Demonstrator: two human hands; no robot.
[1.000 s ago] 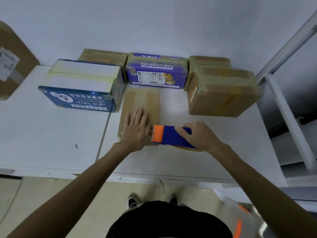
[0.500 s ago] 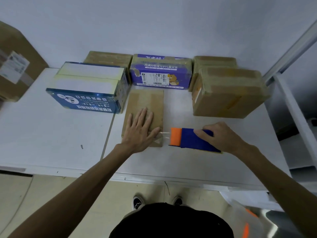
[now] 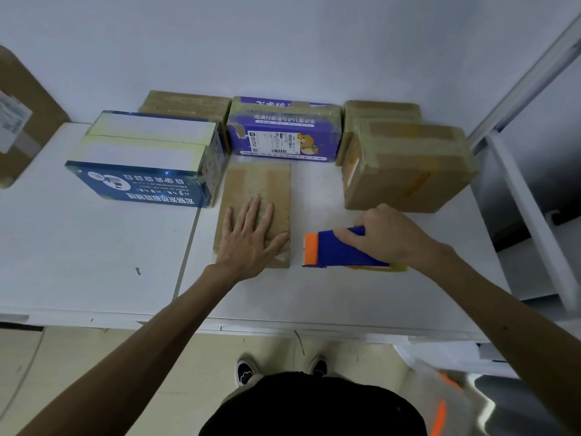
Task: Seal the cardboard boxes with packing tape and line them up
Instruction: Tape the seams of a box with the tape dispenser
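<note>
Right grip: the right hand (image 3: 386, 237) is curled over the top of the tape dispenser (image 3: 338, 250), fingers wrapped round its blue body; it holds the tool firmly.
Tape dispenser: blue with an orange front end that points left; a yellowish roll (image 3: 396, 267) shows at its near right end, below the wrist; whether its underside touches the worktop (image 3: 94, 262) I cannot tell.
Left grip: the left hand (image 3: 248, 243) lies flat, palm down, fingers straight and spread; it clasps nothing and presses on the flat cardboard box (image 3: 259, 187); the thumb reaches right towards the box's near right corner.
Flat cardboard box: low and brown, lying lengthwise from near to far in the middle of the worktop; paler bands run along its top; its right edge is just beside the orange end of the dispenser, with a narrow gap between them.
Blue box (image 3: 147, 165): just left of the flat box, its top pale, its near face printed in white.
Purple box (image 3: 284, 130): at the far end of the flat box, against the wall, a label on its near face.
Large brown box (image 3: 405, 168): right of the flat box and far of the right hand, wrapped in tape.
Back row: a brown box (image 3: 185, 103) behind the blue one; another (image 3: 382, 110) behind the large brown one; both against the wall.
Far left: a tall cardboard box (image 3: 19, 121) stands off the worktop's edge.
</note>
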